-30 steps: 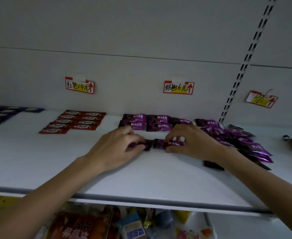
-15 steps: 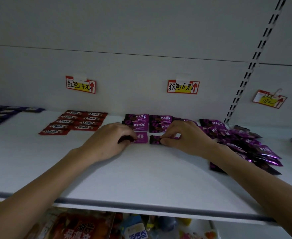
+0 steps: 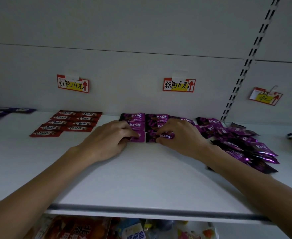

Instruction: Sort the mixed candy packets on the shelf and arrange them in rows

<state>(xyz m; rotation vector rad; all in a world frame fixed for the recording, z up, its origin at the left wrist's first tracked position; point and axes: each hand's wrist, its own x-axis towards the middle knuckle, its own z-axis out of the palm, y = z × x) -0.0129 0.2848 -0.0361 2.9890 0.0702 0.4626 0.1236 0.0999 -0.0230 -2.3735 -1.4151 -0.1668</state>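
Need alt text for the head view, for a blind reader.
On a white shelf, the left hand and right hand each hold a purple KISS packet at the front of two purple rows. Red Choco rows lie left, a loose purple pile right.

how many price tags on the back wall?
3: left tag above the red Choco packets, middle tag above the purple KISS rows, right tag tilted, far right. None looks hidden.

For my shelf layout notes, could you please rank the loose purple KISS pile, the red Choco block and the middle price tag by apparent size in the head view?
1. Loose purple KISS pile, though it lies nearer the camera and is partly hidden by the right arm.
2. Red Choco block.
3. Middle price tag.
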